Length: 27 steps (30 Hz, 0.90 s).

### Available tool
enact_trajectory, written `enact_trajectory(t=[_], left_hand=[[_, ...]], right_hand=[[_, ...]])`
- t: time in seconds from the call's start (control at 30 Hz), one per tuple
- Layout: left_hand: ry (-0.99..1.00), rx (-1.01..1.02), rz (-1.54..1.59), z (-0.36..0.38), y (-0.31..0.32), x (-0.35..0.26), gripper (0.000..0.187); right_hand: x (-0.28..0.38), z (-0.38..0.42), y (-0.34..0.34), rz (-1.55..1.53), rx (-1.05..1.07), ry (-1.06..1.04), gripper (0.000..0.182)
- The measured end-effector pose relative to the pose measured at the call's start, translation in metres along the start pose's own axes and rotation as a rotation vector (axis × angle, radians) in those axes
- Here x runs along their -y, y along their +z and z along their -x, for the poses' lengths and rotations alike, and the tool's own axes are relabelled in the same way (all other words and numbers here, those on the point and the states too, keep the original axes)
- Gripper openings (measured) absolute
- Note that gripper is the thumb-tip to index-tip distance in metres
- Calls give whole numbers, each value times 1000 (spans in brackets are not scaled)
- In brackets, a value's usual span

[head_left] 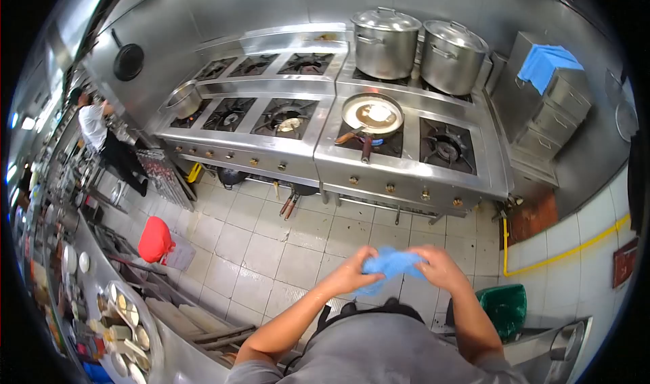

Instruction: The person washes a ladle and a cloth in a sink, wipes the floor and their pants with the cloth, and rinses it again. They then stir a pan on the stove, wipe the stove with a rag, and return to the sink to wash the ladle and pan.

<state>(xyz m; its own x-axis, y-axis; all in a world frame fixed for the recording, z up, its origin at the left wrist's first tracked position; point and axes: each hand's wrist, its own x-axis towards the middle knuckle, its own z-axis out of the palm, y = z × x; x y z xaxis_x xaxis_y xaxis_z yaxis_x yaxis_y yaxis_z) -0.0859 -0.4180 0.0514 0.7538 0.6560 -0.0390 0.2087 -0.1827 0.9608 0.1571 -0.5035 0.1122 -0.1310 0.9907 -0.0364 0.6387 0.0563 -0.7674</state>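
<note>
In front of my body, a light blue cloth (387, 263) is stretched between my two hands, above the tiled floor. My left hand (353, 270) pinches its left side, and my right hand (439, 266) grips the right end. Part of the cloth hangs below my left fingers. Beyond my hands, a frying pan (347, 110) with a pale and brown content sits over a blue flame on the stove (420, 189). Its dark handle (366, 151) points toward me. A wooden handle (349, 135) rests across the pan's rim.
Two lidded stockpots (386, 42) stand at the back of the stove. Another blue cloth (547, 66) lies on a steel drawer cabinet (542, 130). A green bin (501, 309) is at my right, and a red-topped bin (156, 240) at left. A person (95, 126) stands far left.
</note>
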Motion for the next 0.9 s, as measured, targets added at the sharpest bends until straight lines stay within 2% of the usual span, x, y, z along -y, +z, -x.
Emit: enact_trajectory(t=[0.03, 0.07, 0.13, 0.2, 0.27, 0.3, 0.33, 0.37, 0.4, 0.43, 0.47, 0.5, 0.53, 0.57, 0.6, 0.63, 0.7, 0.73, 0.77, 0.8, 0.83, 0.87, 0.9], left_hand=[[-31, -98, 11, -2, -11, -12, 58], [-32, -74, 15, -4, -20, -22, 58], [147, -228, -322, -14, -37, -34, 63], [118, -167, -390, -28, -47, -5, 64], [94, -122, -464, -48, -49, 32, 65], [-137, -55, -275, -60, -48, 50, 62], [-369, 10, -86, -74, -45, 64, 59], [-368, 14, -87, -92, -37, 72, 59], [-324, -88, 142, -111, -24, 75, 55], [-281, -192, 372, -131, -10, 78, 50], [-331, -199, 445, -157, 0, 68, 44], [-346, -200, 446, -182, 9, 68, 44], [-380, -121, 791, -207, 16, 73, 45], [-408, -39, 1139, -229, 20, 84, 46], [-482, -26, 994, -248, 20, 94, 48], [-493, -29, 1002, -260, 21, 102, 48], [-474, 12, 1123, -281, 13, 79, 50], [-493, 3, 1129, -284, 10, 70, 50], [-512, -60, 1010, -284, 7, 62, 52], [-527, -122, 892, -285, 4, 60, 54], [-540, -135, 899, -283, 3, 66, 54], [-632, -162, 847, -272, 6, 78, 55], [-727, -187, 794, -259, 10, 90, 56]], right_hand=[[9, -18, 1, -86, -84, -13, 27], [17, -35, -3, -87, -76, -56, 27], [20, -68, -11, -30, -24, -70, 28], [-6, -96, -1, 19, 14, -21, 29], [-53, -128, 12, -869, -177, 54, 27], [-71, -138, 5, -868, -187, 57, 27], [-87, -149, -2, -1181, -207, 76, 31], [-104, -161, -10, -1494, -223, 93, 35], [-125, -168, -9, -1423, -257, 105, 43], [-146, -171, -7, -1428, -259, 114, 43], [-164, -173, -5, -965, -174, -44, 48], [-182, -175, -4, -501, -83, -193, 53], [-199, -179, -3, -512, -78, -186, 53], [-216, -182, -4, -379, -105, -188, 55], [-227, -187, -13, -244, -129, -188, 57], [-240, -193, -26, -250, -120, -178, 57], [-248, -219, -71, -482, 61, 216, 51], [-256, -238, -85, -319, -31, 199, 39], [-290, -261, -75, -551, -246, 272, 33], [-293, -292, -101, -770, -283, 401, 27], [-310, -326, -120, -730, -376, 351, 25], [-333, -360, -140, -606, -447, 204, 26], [-339, -394, -161, -782, -478, 350, 27]])
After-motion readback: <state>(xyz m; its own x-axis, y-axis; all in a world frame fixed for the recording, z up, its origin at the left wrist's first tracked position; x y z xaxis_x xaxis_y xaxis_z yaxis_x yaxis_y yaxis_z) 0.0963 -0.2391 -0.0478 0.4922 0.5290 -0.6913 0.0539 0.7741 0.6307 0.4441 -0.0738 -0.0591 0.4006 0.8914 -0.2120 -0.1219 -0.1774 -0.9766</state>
